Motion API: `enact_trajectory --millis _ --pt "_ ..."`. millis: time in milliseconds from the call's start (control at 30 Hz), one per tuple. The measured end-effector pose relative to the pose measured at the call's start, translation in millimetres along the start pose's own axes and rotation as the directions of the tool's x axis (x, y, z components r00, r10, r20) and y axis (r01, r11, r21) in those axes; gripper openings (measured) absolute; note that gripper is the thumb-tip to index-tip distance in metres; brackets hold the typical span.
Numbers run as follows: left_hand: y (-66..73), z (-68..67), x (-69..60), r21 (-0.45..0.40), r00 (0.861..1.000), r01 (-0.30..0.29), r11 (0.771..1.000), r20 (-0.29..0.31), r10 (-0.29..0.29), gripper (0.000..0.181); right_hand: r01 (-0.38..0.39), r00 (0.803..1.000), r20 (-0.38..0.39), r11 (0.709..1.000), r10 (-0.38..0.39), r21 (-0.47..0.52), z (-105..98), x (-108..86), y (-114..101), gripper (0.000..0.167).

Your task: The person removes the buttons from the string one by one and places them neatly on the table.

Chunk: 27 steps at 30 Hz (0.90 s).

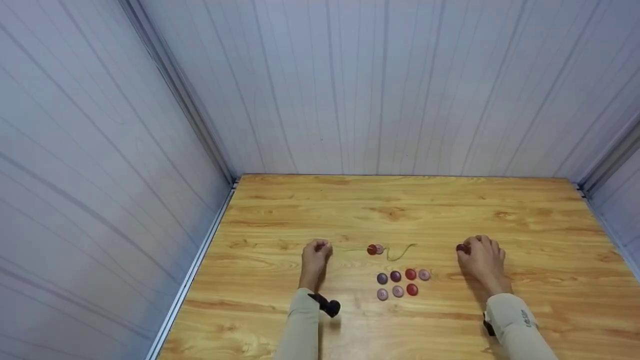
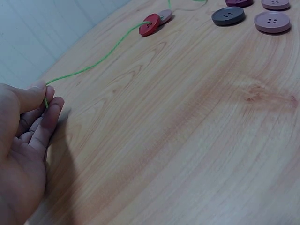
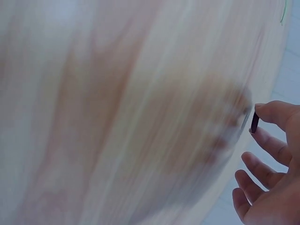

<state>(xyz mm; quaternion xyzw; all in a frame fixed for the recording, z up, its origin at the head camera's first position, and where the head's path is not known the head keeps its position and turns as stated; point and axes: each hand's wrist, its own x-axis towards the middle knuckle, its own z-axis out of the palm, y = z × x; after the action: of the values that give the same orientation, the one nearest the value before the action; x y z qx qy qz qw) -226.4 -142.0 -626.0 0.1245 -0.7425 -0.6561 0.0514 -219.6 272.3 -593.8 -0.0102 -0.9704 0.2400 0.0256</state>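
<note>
My left hand (image 1: 315, 260) pinches one end of a green string (image 2: 89, 69) between thumb and fingers. The string runs right through a red button (image 2: 149, 25), which leans against a pale pink button (image 1: 379, 249). Beyond them its other end lies in a loose curve on the table. At the right, my right hand (image 1: 482, 260) pinches a dark purple button (image 3: 254, 123) on its edge between thumb and index finger. The other fingers of that hand are bent and spread in the right wrist view.
Two rows of loose buttons lie between the hands: a grey one (image 1: 382, 278), a purple one (image 1: 395, 276), red ones (image 1: 412, 289) and pink ones (image 1: 398, 291). The wooden table (image 1: 400, 200) meets pale walls (image 1: 310, 90) at its back and left.
</note>
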Motion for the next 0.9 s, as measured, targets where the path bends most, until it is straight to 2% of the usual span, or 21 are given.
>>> enact_trajectory --millis 333,733,900 --pt "1.5 -2.1 -1.2 0.04 1.0 -0.007 0.999 0.022 0.006 0.012 0.066 0.997 -0.042 0.997 -0.064 0.036 6.6 -10.2 -16.5 0.028" --pt "-0.3 -1.2 -0.9 0.025 0.999 -0.041 0.999 0.006 0.041 0.009 0.122 0.992 0.004 0.99 -0.123 0.065 9.7 -27.9 -37.6 0.024" --pt "-0.4 -0.9 0.2 0.025 1.0 -0.02 0.999 0.005 0.02 0.01 0.154 0.988 0.003 0.987 -0.154 0.043 11.3 -35.7 -45.2 0.024"
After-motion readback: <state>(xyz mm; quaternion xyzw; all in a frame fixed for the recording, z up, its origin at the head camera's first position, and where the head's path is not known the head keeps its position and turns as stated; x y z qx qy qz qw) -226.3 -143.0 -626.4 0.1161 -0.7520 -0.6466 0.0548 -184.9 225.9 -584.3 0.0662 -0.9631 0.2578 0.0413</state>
